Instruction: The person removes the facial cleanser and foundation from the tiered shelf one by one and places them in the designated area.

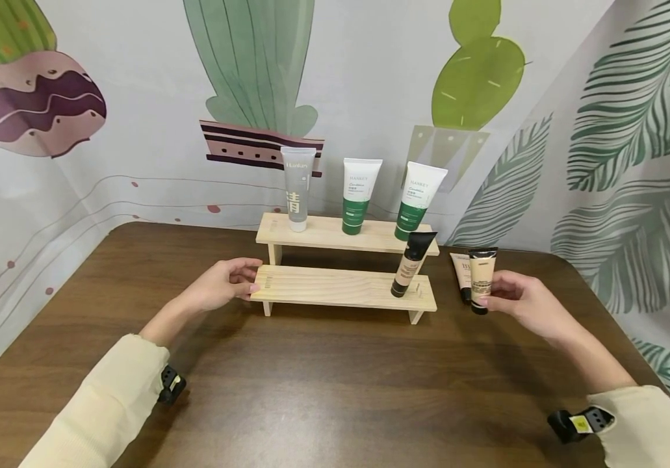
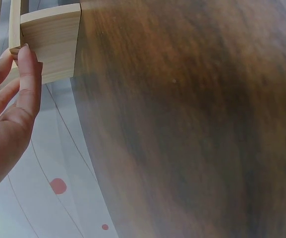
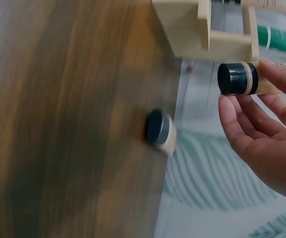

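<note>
Holding a small, shiny beige tube with a black cap (image 1: pixel 481 276), the person's right hand (image 1: pixel 518 302) has its thumb and fingers closed around the sides. That tube is up off the table, to the right of the stand, with its cap pointing down. Just beside it, a second small beige tube with a black cap (image 1: pixel 461 273) rests on the table.

The left hand (image 1: pixel 220 284) pinches the left end of the lower board on a pale wooden stand with two steps (image 1: pixel 323 286). On that low step I see one beige tube with a black top and black cap (image 1: pixel 409 266), near the right end. The high step has three: one see-through grey tube (image 1: pixel 297 185) and two white-and-green tubes (image 1: pixel 358 195). That makes six tubes in all.

Under everything is a dark brown wooden table (image 1: pixel 335 377), a bit shiny in front. Behind it hangs a white cloth (image 1: pixel 153 65) with three big cactus pictures and green leaves. Two cream sleeves (image 1: pixel 97 396) reach in, each with one black gadget (image 1: pixel 171 385) at the wrist.
</note>
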A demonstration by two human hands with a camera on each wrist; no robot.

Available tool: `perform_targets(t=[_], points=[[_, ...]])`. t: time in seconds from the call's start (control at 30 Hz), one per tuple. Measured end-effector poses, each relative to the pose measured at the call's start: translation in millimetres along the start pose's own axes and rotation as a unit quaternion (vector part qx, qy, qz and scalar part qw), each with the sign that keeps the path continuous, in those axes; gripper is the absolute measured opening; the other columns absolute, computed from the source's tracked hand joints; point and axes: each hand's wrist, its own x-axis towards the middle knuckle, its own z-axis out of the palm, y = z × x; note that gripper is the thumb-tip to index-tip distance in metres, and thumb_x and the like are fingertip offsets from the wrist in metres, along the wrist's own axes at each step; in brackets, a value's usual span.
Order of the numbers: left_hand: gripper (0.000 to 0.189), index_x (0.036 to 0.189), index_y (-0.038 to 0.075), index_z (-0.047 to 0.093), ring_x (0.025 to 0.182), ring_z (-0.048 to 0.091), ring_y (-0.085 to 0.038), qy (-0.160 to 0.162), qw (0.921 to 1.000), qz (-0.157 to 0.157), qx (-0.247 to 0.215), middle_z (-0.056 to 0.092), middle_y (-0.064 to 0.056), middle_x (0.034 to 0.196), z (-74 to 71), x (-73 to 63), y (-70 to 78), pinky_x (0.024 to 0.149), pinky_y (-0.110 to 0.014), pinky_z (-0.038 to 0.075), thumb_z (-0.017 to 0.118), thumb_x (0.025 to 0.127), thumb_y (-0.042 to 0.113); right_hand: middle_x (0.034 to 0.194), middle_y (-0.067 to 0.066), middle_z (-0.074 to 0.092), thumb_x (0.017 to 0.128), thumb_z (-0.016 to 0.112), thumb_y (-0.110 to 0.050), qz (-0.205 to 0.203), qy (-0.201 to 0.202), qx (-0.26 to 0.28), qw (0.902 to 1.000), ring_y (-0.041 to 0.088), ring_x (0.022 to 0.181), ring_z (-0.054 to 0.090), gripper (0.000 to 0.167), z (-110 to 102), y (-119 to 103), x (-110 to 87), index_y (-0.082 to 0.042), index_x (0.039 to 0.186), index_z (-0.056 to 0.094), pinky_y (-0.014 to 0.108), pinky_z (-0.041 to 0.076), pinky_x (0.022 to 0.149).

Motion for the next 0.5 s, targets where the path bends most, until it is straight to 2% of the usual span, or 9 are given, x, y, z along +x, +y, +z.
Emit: perform_targets(t=[0.27,0.5], points=[[0.046,0.129,-0.014,0.038,0.083,0.059,-0.022,0.001,1.0000,0.001,-0.003,0.054,-0.029,0.108,0.5,-0.2,-0.4,0.071,-0.037,0.056,0.056,0.087,-0.006,0.079,0.002,0.064,0.084,0.064,-0.003,0.039,0.025,0.016,0.9988,0.007,0.069,0.060,0.025,-21.5,29.3,-1.0,0.013,0.101,0.053,0.024,0.054,0.059],[0.046,0.129,-0.014,0.038,0.084,0.059,-0.022,0.002,1.0000,-0.001,0.000,0.053,-0.029,0.108,0.5,0.6,-0.7,0.071,-0.035,0.056,0.056,0.087,-0.006,0.079,-0.011,0.060,0.087,0.059,0.001,0.065,0.035,0.029,0.9968,0.003,0.070,0.058,0.031,-34.7,57.1,-1.8,0.020,0.107,0.046,0.024,0.055,0.060]])
